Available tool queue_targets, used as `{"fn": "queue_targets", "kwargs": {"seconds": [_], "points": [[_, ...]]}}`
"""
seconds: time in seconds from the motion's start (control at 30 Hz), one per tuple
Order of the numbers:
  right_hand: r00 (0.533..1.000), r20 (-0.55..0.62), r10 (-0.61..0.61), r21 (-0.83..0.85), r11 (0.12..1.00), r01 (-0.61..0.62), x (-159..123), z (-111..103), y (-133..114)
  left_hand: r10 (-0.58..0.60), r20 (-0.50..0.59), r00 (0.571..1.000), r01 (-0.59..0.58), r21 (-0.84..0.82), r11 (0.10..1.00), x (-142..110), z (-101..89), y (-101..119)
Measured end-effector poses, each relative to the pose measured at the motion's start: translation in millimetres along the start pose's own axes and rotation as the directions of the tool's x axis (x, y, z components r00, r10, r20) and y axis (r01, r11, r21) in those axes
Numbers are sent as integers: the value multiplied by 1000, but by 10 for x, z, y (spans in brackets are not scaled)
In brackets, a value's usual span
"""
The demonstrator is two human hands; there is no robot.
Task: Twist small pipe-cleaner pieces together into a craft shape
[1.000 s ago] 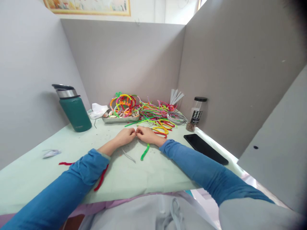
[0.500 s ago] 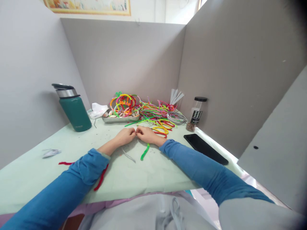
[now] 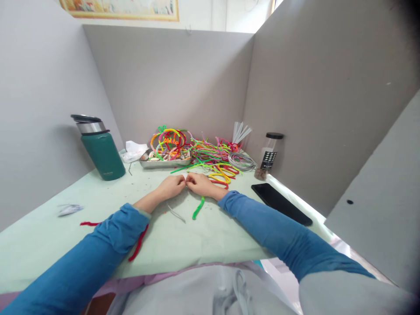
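Note:
Over the middle of the table, my left hand (image 3: 173, 185) and my right hand (image 3: 198, 183) meet fingertip to fingertip. Both are closed in a pinch, and whatever lies between the fingers is hidden. A green pipe cleaner (image 3: 198, 208) sticks out toward me from beneath my right hand; I cannot tell whether it is held. Just below my left hand lies a thin grey wire (image 3: 176, 214). A red pipe cleaner (image 3: 139, 245) shows under my left sleeve, and another red end (image 3: 89, 223) pokes out on its other side.
A metal tray (image 3: 166, 164) holds bent pipe-cleaner shapes and small pieces. Beside it are a heap of pipe cleaners (image 3: 210, 151), coiled wire (image 3: 242, 162) and red and yellow zigzags (image 3: 220, 178). A green bottle (image 3: 104, 155), a clear jar (image 3: 267, 158) and a black phone (image 3: 280, 203) stand or lie around.

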State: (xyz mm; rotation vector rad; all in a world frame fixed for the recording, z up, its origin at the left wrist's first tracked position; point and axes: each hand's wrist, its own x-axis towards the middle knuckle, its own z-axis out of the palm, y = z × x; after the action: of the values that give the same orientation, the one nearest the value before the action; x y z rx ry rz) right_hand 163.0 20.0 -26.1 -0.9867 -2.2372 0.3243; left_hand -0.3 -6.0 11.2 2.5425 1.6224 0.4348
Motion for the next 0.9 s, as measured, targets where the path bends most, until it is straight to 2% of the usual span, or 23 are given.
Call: {"fn": "queue_targets", "kwargs": {"seconds": [0.57,0.9], "points": [[1000,-8,-17,15,1000,17,-10,6,5,-113,26,993,116,-147,982,2,-24,8],[1000,-10,-28,43,999,28,-26,-9,-26,-131,60,990,143,-320,936,40,31,-85]]}}
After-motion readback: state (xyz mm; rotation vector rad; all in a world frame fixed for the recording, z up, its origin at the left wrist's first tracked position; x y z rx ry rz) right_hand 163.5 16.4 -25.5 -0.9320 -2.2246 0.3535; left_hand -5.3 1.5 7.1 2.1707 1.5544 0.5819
